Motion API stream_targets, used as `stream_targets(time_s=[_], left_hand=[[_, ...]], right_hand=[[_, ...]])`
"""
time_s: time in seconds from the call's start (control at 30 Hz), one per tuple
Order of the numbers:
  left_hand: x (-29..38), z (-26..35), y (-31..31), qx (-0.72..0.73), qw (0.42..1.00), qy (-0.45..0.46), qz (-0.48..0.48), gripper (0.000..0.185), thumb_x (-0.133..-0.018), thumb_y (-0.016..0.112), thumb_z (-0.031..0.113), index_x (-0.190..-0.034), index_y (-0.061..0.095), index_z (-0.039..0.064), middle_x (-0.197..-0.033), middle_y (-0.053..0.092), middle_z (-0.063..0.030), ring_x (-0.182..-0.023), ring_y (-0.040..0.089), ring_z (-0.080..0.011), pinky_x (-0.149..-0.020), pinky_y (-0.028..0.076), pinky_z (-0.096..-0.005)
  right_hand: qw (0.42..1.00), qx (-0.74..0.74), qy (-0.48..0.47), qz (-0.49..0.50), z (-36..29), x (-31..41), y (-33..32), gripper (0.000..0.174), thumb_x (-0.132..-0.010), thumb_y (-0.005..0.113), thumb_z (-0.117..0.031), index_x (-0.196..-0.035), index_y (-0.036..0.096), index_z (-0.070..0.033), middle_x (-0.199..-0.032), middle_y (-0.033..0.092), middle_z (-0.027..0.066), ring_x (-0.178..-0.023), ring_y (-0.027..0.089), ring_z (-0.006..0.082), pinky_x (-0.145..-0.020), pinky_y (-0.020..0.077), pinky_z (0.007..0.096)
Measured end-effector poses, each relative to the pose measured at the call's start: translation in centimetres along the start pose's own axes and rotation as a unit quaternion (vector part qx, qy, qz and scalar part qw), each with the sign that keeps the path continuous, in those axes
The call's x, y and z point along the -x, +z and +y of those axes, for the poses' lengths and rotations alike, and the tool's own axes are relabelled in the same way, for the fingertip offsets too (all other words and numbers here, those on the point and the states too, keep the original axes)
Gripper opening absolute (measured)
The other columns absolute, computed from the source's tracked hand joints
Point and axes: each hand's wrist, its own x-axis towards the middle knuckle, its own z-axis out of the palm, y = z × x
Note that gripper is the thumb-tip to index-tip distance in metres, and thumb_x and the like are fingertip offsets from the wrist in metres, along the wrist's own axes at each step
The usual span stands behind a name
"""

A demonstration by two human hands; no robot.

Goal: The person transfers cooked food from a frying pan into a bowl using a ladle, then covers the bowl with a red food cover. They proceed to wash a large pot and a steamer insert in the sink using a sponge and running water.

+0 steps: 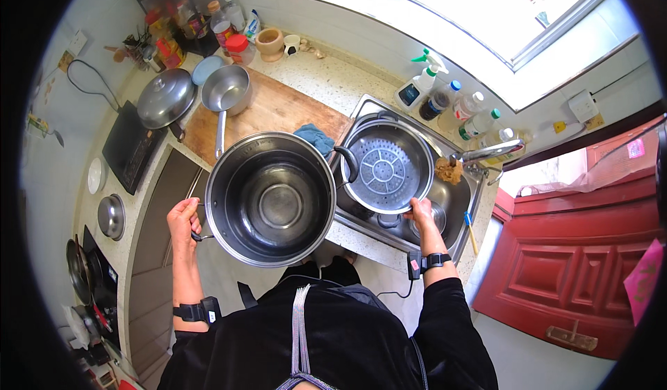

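My left hand (185, 222) grips the black side handle of a large, deep stainless steel pot (276, 207). The pot is tilted so that its bare inside faces me, near the counter's front edge. Its other black handle (348, 165) reaches over the sink's left side. In the stainless steel sink (464, 202) is a steamer pot section (384, 168) with a perforated bottom. My right hand (422, 214) pinches its near rim, thumb on top. What supports this section underneath is hidden. A round, shiny object (436, 217) lies partly hidden in the sink beneath my right hand.
A faucet (492, 151) reaches over the sink beside a brown scrubber (448, 171). Left of it are a wooden cutting board (284, 111), a blue cloth (316, 138), a saucepan (226, 90) and a domed lid (167, 98). A spray bottle (417, 87) and several bottles line the wall.
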Motion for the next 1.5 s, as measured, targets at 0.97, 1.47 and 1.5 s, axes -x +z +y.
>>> stream_targets(time_s=[0.97, 1.47, 1.5], left_hand=[[3.2, 5.4, 9.7, 0.06, 0.998, 0.016, 0.01, 0.013, -0.087, 0.063, 0.011, -0.095, 0.063, 0.0, -0.055, 0.042, 0.0039, -0.04, 0.036, -0.0042, -0.037, 0.027, -0.0194], [3.7, 9.7, 13.7, 0.103, 0.986, 0.05, -0.123, 0.017, -0.084, 0.06, 0.003, -0.099, 0.064, -0.005, -0.056, 0.048, 0.0028, -0.04, 0.04, -0.0038, -0.037, 0.03, -0.0184], [3.8, 9.7, 13.8, 0.097, 0.985, 0.057, -0.131, 0.016, -0.084, 0.06, 0.002, -0.097, 0.064, -0.004, -0.057, 0.05, 0.002, -0.04, 0.04, -0.0038, -0.037, 0.031, -0.0185]], right_hand=[[0.975, -0.169, -0.108, 0.098, -6.3, -9.7, -7.6, 0.018, -0.082, 0.067, -0.009, -0.099, 0.063, -0.002, -0.078, 0.068, 0.0089, -0.058, 0.065, 0.0173, -0.043, 0.0489, 0.0264], [0.882, 0.103, -0.456, -0.057, -18.1, 10.5, 6.5, 0.015, -0.079, 0.068, -0.003, -0.092, 0.063, 0.0, -0.079, 0.066, 0.0033, -0.066, 0.062, 0.0097, -0.058, 0.0499, 0.0238], [0.822, 0.182, -0.536, -0.062, -18.3, 11.5, 7.6, 0.017, -0.077, 0.069, -0.002, -0.093, 0.063, -0.001, -0.08, 0.066, 0.0074, -0.067, 0.064, 0.0129, -0.059, 0.0509, 0.0263]])
